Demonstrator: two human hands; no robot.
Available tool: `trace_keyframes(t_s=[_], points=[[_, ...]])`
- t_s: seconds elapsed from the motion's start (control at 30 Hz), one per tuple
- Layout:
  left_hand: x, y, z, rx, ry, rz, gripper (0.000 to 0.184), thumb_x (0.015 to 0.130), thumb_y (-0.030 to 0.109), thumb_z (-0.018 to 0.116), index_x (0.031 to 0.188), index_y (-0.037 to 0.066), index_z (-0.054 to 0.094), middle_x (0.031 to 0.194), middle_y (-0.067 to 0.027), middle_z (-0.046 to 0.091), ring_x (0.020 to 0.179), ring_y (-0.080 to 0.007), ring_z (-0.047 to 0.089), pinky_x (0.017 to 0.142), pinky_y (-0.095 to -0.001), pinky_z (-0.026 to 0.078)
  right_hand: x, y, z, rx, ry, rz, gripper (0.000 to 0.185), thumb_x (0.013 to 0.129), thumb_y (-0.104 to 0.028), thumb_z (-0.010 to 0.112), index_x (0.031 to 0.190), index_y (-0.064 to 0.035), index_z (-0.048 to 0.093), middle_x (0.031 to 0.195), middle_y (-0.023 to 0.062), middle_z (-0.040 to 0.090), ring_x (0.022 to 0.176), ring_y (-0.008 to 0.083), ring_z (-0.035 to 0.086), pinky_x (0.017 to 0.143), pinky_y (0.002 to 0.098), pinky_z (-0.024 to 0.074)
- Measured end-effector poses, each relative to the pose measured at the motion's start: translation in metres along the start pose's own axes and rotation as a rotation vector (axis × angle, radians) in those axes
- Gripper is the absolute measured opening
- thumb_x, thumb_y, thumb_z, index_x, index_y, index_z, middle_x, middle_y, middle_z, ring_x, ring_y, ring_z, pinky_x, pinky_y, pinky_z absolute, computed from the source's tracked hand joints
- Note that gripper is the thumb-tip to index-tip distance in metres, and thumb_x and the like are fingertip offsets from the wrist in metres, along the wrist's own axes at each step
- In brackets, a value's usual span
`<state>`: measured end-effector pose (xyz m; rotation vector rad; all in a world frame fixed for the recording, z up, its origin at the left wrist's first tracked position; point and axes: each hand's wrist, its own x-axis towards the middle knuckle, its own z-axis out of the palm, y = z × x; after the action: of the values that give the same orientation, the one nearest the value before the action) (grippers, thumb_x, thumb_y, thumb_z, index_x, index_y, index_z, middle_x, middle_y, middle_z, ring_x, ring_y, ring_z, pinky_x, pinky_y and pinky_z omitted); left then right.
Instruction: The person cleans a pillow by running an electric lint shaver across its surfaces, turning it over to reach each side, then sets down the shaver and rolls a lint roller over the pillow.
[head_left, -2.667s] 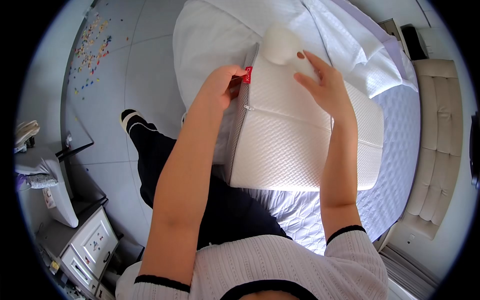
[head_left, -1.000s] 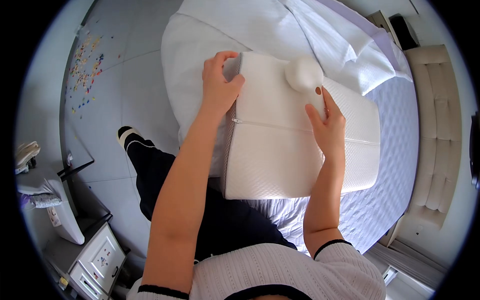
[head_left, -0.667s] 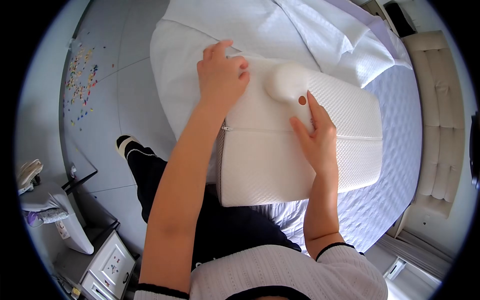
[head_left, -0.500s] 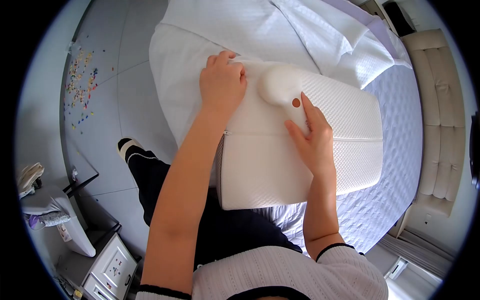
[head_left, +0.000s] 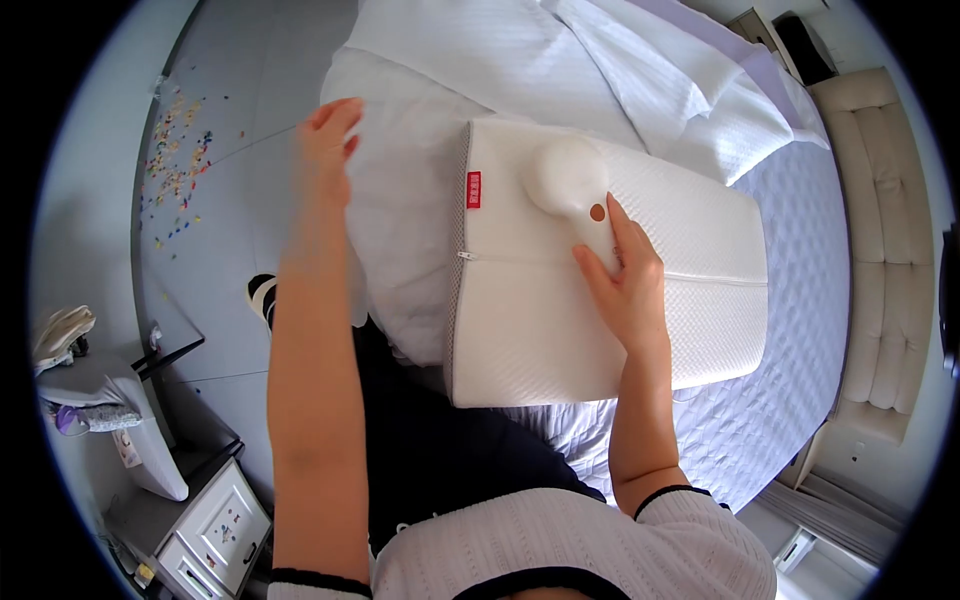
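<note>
My right hand (head_left: pixel 632 275) is wrapped around the handle of a white handheld device (head_left: pixel 568 178) with a broad round head and a brown button. The device's head rests on a white textured pillow (head_left: pixel 540 325), which lies on the bed. The pillow has a zip along its middle and a red label (head_left: pixel 474 190) near its left end. Off to the left of the pillow, my left hand (head_left: pixel 330 150) is in the air over the bed's edge, blurred at the wrist. Its fingers are loosely bent and apart, with nothing in them.
A rumpled white quilt (head_left: pixel 430 60) covers the far side of the bed, and a grey-lilac quilted sheet (head_left: pixel 800 260) the right. A padded headboard (head_left: pixel 880 240) stands at right. Small colourful pieces (head_left: pixel 178 160) lie scattered on the floor. A white-fronted cabinet (head_left: pixel 225 530) stands lower left.
My left hand has let go of the pillow's left end and swung left, uncovering the red label. My right hand has stayed on the device, which has hardly moved.
</note>
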<state>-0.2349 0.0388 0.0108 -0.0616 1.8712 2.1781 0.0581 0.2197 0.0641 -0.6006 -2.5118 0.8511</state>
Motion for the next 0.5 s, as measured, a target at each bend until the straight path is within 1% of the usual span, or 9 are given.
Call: trace_keyframes(t_s=[0.03,0.1,0.13,0.2,0.27,0.3,0.37,0.4,0.5], points=[[0.003,0.001,-0.01,-0.001,0.005,0.009,0.016,0.087,0.019,0.075,0.098,0.008,0.073,0.106,-0.003,0.07,0.095,-0.0113,0.062,0.082,-0.0241,0.045,0.0,0.001,0.002,-0.002,0.009,-0.007,0.061,0.08,-0.004,0.076,0.136,0.0059,0.054,0.107,0.0153,0.069,0.079,0.026,0.066,0.07,0.0341,0.0532],[0.001,-0.005,-0.027,0.219,-0.004,0.146,0.017,0.086,0.019,0.076,0.097,0.007,0.073,0.105,-0.0012,0.07,0.095,-0.0123,0.063,0.081,-0.0244,0.046,0.0,0.002,0.005,0.0,0.013,-0.015,0.061,0.08,-0.004,0.077,0.136,0.0057,0.054,0.107,0.0153,0.069,0.08,0.0261,0.066,0.07,0.034,0.053],[-0.006,-0.006,-0.021,0.219,0.003,0.146,0.017,0.086,0.019,0.076,0.097,0.007,0.073,0.105,-0.0012,0.07,0.095,-0.0123,0.063,0.081,-0.0244,0.046,0.001,0.002,0.007,0.02,0.012,-0.006,0.062,0.08,-0.004,0.077,0.136,0.0057,0.054,0.108,0.0152,0.069,0.081,0.0264,0.066,0.071,0.034,0.053],[-0.026,-0.017,0.013,0.316,-0.178,0.242,0.019,0.085,0.019,0.077,0.097,0.005,0.072,0.099,0.0006,0.068,0.088,-0.013,0.063,0.081,-0.024,0.047,0.001,0.003,0.01,0.037,0.01,0.001,0.062,0.079,-0.004,0.077,0.136,0.0057,0.053,0.108,0.0151,0.069,0.082,0.0266,0.066,0.072,0.0341,0.053],[-0.043,-0.022,0.051,0.435,-0.341,0.361,0.018,0.083,0.015,0.076,0.098,0.006,0.072,0.106,-0.0006,0.066,0.094,-0.0167,0.062,0.086,-0.0293,0.049,0.002,0.004,0.011,0.056,0.021,-0.01,0.062,0.08,-0.004,0.076,0.136,0.0056,0.054,0.108,0.0156,0.069,0.083,0.027,0.066,0.073,0.0342,0.0531],[-0.052,-0.024,0.066,0.431,-0.341,0.36,0.018,0.083,0.015,0.076,0.098,0.006,0.072,0.106,-0.0006,0.066,0.094,-0.0167,0.062,0.086,-0.0293,0.049,0.002,0.003,0.011,0.052,0.02,-0.011,0.062,0.08,-0.004,0.076,0.136,0.0056,0.054,0.108,0.0156,0.069,0.083,0.027,0.066,0.073,0.0342,0.0531],[-0.065,-0.028,0.088,0.842,-0.294,0.654,0.013,0.08,0.01,0.074,0.093,0.008,0.073,0.114,-0.0021,0.063,0.106,-0.0225,0.058,0.09,-0.0353,0.049,0.0,0.001,0.007,0.037,0.001,0.019,0.062,0.08,-0.003,0.075,0.137,0.0053,0.053,0.109,0.0161,0.068,0.084,0.0273,0.067,0.074,0.0343,0.0532],[-0.065,-0.027,0.091,0.836,-0.297,0.651,0.013,0.08,0.01,0.074,0.093,0.008,0.073,0.114,-0.0021,0.063,0.106,-0.0225,0.058,0.09,-0.0353,0.049,-0.003,0.003,0.007,0.031,0.0,0.021,0.062,0.08,-0.003,0.075,0.137,0.0053,0.053,0.109,0.0161,0.068,0.084,0.0273,0.067,0.074,0.0343,0.0532],[-0.063,-0.025,0.095,0.98,-0.36,0.562,0.009,0.077,0.007,0.073,0.085,0.01,0.072,0.121,-0.0031,0.06,0.115,-0.0259,0.053,0.092,-0.0412,0.046,-0.009,0.007,0.009,0.023,0.018,-0.029,0.063,0.08,-0.003,0.075,0.138,0.0047,0.052,0.109,0.0168,0.068,0.083,0.0274,0.067,0.072,0.0342,0.0534]])
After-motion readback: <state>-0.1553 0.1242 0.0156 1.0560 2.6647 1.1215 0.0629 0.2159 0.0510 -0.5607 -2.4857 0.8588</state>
